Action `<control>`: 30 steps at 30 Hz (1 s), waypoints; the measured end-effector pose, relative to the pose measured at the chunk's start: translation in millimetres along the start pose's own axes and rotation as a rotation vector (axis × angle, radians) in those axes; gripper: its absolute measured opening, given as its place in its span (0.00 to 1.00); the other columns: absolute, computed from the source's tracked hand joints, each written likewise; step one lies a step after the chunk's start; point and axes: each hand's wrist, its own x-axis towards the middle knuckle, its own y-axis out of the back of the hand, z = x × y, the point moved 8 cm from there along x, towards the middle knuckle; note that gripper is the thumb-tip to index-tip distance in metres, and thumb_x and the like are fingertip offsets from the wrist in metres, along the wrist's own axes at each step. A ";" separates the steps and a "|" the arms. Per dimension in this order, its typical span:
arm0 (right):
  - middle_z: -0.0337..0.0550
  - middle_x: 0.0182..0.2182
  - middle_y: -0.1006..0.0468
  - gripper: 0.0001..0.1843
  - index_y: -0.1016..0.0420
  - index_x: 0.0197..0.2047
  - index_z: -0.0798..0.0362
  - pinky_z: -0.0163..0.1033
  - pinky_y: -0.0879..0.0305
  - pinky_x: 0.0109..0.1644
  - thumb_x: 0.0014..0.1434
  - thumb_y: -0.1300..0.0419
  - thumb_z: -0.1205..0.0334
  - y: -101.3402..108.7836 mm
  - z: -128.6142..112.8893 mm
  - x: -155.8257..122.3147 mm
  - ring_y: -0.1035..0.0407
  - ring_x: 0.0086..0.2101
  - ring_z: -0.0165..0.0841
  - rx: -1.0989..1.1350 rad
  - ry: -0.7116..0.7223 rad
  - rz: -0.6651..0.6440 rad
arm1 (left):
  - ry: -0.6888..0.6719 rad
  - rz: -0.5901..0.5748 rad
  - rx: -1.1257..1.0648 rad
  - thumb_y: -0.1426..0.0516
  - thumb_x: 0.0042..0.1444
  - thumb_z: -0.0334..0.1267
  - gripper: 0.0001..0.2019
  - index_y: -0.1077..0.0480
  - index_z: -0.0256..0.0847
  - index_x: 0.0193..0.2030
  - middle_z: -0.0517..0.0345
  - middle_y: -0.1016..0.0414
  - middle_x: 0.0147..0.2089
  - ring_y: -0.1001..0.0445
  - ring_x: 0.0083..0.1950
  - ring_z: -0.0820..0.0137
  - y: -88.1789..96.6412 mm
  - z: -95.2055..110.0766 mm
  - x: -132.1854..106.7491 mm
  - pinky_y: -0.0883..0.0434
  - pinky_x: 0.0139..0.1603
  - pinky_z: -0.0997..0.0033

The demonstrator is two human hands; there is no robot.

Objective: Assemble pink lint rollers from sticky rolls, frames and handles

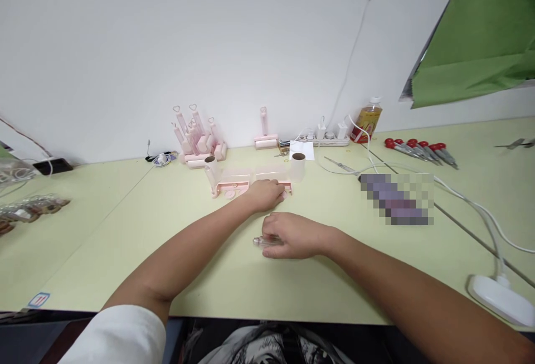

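Head view shows two bare forearms reaching over a pale green table [125, 230]; the left hand [265, 194] lies palm down, fingers curled over the front edge of a pink tray [251, 181], touching it; the right hand [295, 234] rests nearer the body, fingers closed around one small clear bottle [262, 241] that lies on its side on the table, only its cap end showing past the knuckles. Two cardboard tubes stand by the tray, one [211, 168] at its left end, one [298, 165] at its right. Behind, against the wall, sits one cluster of pink rollers [196, 141] with heart-shaped handle ends, three hearts countable, and one single roller [264, 132] standing apart to the right. Further right: one power strip [326, 140] with plugs in it; one bottle of yellow liquid [368, 120]; a row of red-handled screwdrivers [420, 151], about six, the exact count unclear; one white lamp base [499, 297] at the near right edge, with its cable [472, 202] trailing across the table.
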 end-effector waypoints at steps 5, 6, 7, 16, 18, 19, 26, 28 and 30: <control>0.40 0.28 0.32 0.15 0.38 0.25 0.53 0.36 0.48 0.32 0.55 0.41 0.53 2.0 1.8 0.2 0.40 0.29 0.30 0.010 -0.008 0.010 | 0.040 -0.007 -0.025 0.55 0.64 0.43 0.17 0.28 0.40 0.44 0.49 0.25 0.42 0.25 0.42 0.60 -3.1 -9.7 1.3 0.31 0.38 0.64; 0.40 0.28 0.32 0.15 0.38 0.25 0.53 0.36 0.48 0.32 0.55 0.41 0.53 1.9 1.7 0.5 0.40 0.29 0.30 0.012 -0.010 0.010 | 0.044 -0.005 -0.031 0.54 0.64 0.44 0.17 0.28 0.40 0.44 0.49 0.25 0.42 0.25 0.41 0.60 -3.3 -10.7 1.0 0.32 0.37 0.64; 0.40 0.28 0.32 0.15 0.38 0.25 0.53 0.36 0.48 0.32 0.55 0.41 0.53 1.8 1.5 0.8 0.40 0.29 0.30 0.014 -0.010 0.010 | 0.046 -0.001 -0.037 0.54 0.64 0.44 0.16 0.28 0.40 0.44 0.49 0.25 0.41 0.25 0.40 0.60 -3.4 -11.3 0.7 0.32 0.36 0.64; 0.39 0.26 0.31 0.15 0.36 0.25 0.54 0.35 0.52 0.30 0.56 0.41 0.53 8.3 8.6 -2.4 0.41 0.26 0.29 -0.002 -0.064 0.023 | 0.041 0.073 -0.114 0.53 0.63 0.41 0.13 0.30 0.40 0.39 0.51 0.27 0.39 0.27 0.38 0.63 8.6 -12.4 -4.8 0.35 0.35 0.66; 0.38 0.25 0.30 0.15 0.36 0.26 0.53 0.35 0.53 0.28 0.58 0.43 0.52 13.2 15.6 -3.6 0.42 0.24 0.28 -0.006 -0.121 0.041 | 0.039 0.175 -0.209 0.55 0.65 0.39 0.13 0.31 0.40 0.37 0.53 0.27 0.38 0.29 0.37 0.66 22.6 -14.6 -14.2 0.36 0.36 0.67; 0.38 0.24 0.30 0.15 0.36 0.27 0.53 0.35 0.54 0.28 0.59 0.44 0.52 16.3 20.1 -4.1 0.42 0.24 0.28 -0.010 -0.159 0.058 | 0.047 0.243 -0.286 0.56 0.65 0.40 0.14 0.33 0.40 0.35 0.54 0.28 0.37 0.30 0.36 0.67 30.5 -16.6 -21.6 0.37 0.35 0.68; 0.44 0.30 0.26 0.14 0.33 0.37 0.54 0.35 0.49 0.30 0.64 0.49 0.51 31.0 42.0 -5.3 0.36 0.28 0.32 0.015 -0.314 0.222 | 0.073 0.251 -0.625 0.56 0.66 0.49 0.18 0.36 0.41 0.32 0.60 0.31 0.29 0.34 0.31 0.70 26.0 -11.7 -81.2 0.40 0.32 0.71; 0.43 0.30 0.26 0.14 0.32 0.38 0.53 0.35 0.48 0.30 0.64 0.48 0.51 27.4 41.4 -4.6 0.36 0.29 0.32 0.064 -0.298 0.215 | 0.096 0.193 -0.653 0.55 0.65 0.48 0.16 0.36 0.41 0.33 0.60 0.31 0.30 0.34 0.31 0.70 15.1 -10.8 -89.7 0.40 0.32 0.71; 0.39 0.28 0.28 0.14 0.31 0.40 0.52 0.34 0.47 0.30 0.63 0.47 0.50 22.9 41.7 -4.1 0.37 0.28 0.31 0.160 -0.289 0.202 | 0.123 0.186 -0.684 0.56 0.65 0.46 0.16 0.36 0.41 0.33 0.61 0.32 0.29 0.35 0.31 0.71 9.9 -15.4 -93.1 0.40 0.33 0.72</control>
